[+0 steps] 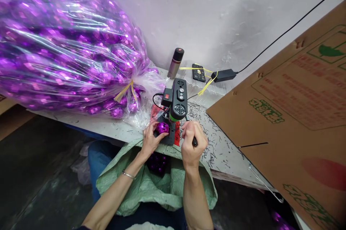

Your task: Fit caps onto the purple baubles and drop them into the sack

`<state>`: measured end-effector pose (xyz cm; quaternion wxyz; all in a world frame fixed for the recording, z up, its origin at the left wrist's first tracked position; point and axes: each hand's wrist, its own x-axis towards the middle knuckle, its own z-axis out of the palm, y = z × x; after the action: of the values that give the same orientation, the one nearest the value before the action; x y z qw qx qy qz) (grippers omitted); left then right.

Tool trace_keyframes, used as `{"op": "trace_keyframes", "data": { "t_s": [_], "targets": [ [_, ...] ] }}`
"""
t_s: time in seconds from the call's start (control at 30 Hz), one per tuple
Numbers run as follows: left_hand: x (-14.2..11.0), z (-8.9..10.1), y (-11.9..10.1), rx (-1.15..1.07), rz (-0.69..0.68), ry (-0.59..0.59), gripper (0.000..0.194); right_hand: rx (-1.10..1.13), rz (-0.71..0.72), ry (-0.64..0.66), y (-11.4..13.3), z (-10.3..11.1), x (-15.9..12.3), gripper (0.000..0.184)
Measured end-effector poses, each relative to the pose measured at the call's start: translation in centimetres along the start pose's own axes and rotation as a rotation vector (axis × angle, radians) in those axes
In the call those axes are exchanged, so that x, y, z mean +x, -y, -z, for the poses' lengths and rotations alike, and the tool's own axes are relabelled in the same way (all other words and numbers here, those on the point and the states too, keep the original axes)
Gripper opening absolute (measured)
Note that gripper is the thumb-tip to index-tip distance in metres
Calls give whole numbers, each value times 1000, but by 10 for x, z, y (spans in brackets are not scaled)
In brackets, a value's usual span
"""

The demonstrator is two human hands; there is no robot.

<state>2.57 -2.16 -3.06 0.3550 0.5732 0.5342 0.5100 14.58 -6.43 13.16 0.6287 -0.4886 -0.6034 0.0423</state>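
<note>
A shiny purple faceted ball [162, 128] sits between the thumb and fingers of my left hand [151, 137], at the base of a small black bench drill press [179, 97]. My right hand [193, 140] is wrapped round the black lever handle [195, 142] on the machine's right side. The machine's head, with its buttons and vents, stands above and behind the ball, so I cannot tell whether its tip touches it. In my lap a green woven sack [173, 197] hangs open, with more purple balls [157, 162] inside.
A large clear bag of purple balls [67, 43] lies at left, tied with yellow twine. Behind the machine are a flask [175, 63], a dark flat device [198, 72] and a black power adapter [224, 75]. A cardboard box [292, 115] leans at right. Dark shavings litter the white table [216, 158].
</note>
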Motion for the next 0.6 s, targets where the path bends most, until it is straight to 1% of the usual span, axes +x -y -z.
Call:
{"op": "trace_keyframes", "data": {
  "t_s": [0.1,0.23,0.4,0.5,0.6],
  "targets": [
    [-1,-3,1,175,-75,19,55,-4,-5,-3,-2,0,-3,36],
    [3,-5,-2,321,-172,26,52,-28,-4,7,-3,0,-5,36],
    [9,2,-9,398,-242,82,52,-40,3,5,-2,0,-5,36],
    [8,7,-11,422,-264,95,50,-46,11,3,-3,0,-6,36],
    [4,5,-12,418,-285,97,49,-31,13,1,-3,1,-7,35]
  ]
}}
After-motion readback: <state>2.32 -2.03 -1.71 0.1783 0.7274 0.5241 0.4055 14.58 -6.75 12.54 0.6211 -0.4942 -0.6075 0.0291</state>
